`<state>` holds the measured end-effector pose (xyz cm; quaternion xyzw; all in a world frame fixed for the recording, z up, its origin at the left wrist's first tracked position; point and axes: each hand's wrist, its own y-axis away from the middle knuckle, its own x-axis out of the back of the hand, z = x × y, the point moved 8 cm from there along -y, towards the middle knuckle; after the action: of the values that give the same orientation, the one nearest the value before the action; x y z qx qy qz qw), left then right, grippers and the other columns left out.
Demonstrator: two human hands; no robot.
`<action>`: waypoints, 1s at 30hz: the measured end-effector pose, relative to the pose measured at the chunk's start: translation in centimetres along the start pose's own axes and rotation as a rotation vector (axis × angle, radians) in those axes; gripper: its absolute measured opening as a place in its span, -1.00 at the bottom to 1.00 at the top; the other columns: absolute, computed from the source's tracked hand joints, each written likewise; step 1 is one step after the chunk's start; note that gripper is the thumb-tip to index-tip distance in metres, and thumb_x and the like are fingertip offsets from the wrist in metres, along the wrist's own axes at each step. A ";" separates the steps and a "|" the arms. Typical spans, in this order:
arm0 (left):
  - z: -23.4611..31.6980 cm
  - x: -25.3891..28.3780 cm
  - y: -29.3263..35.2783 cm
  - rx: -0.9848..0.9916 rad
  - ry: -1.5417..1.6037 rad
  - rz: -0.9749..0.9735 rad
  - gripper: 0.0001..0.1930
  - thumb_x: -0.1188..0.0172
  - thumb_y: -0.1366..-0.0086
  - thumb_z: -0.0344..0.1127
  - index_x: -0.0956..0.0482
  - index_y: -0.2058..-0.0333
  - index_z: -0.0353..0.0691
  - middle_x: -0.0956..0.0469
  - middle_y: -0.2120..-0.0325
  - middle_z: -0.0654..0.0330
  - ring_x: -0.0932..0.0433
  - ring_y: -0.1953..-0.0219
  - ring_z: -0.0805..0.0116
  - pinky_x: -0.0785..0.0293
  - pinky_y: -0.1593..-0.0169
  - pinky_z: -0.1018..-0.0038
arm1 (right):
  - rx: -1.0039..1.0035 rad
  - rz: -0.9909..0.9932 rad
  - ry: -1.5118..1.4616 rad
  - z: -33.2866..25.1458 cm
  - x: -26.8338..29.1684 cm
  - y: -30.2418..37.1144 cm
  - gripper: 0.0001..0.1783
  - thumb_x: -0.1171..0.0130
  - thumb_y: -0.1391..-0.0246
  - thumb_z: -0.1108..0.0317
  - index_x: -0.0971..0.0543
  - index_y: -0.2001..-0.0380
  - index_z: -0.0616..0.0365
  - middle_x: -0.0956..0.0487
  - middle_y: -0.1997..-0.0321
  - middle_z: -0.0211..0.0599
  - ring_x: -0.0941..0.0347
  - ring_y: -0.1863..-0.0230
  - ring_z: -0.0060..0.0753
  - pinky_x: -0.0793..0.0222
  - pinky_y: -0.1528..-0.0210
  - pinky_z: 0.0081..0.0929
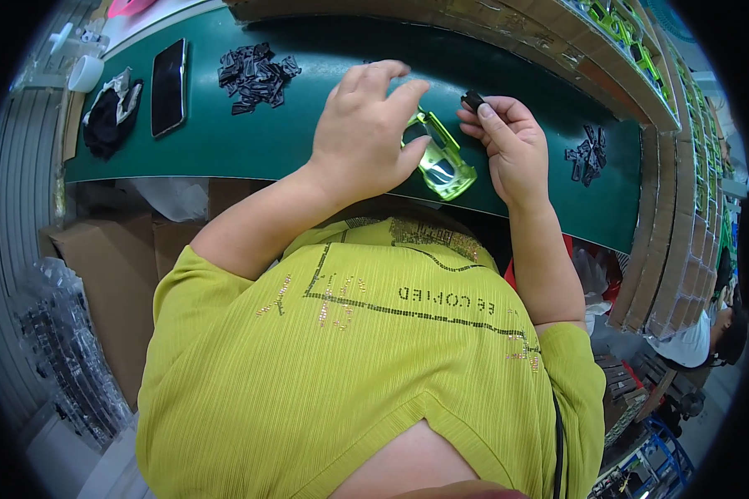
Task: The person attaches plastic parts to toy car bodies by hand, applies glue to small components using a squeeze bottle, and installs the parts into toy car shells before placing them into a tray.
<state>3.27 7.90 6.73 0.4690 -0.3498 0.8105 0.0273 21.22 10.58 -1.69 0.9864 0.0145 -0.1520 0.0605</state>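
Observation:
A shiny green toy car body point(448, 168) with dark windows is on the green worktop near its front edge. My left hand point(362, 129) is beside and partly over it, fingers apart and curved, hiding part of the car. Its thumb is close to the car's side; whether they touch I cannot tell. To the right of the car, my right hand point(512, 141) pinches a small black plastic part point(473, 101) between thumb and fingers. Loose black plastic parts lie in a large pile point(256, 76) at the left and a smaller pile point(587, 155) at the right.
A phone point(169, 87) and a dark cloth bundle point(112, 115) lie on the worktop point(308, 41) at the left, with a white cup point(86, 74) beyond. Stacked cardboard trays point(662, 224) holding green car bodies border the back and right. A cardboard box point(112, 283) stands below at the left.

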 end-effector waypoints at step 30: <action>-4.7 -6.2 2.2 0.587 0.675 -0.410 -0.79 -0.36 -0.06 -0.47 -0.57 0.30 -0.34 -0.59 0.44 0.16 -0.56 0.37 0.41 -0.50 0.25 0.49 | 0.661 -0.137 1.189 -3.3 -6.2 2.7 -0.94 -0.32 0.10 0.41 -0.67 0.47 0.07 -0.58 0.49 -0.34 -0.54 0.44 -0.25 -0.45 0.38 -0.39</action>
<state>2.38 10.75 -0.77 0.2272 0.0212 0.9595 0.1650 16.47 8.22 3.62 0.8659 0.0603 0.4156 -0.2719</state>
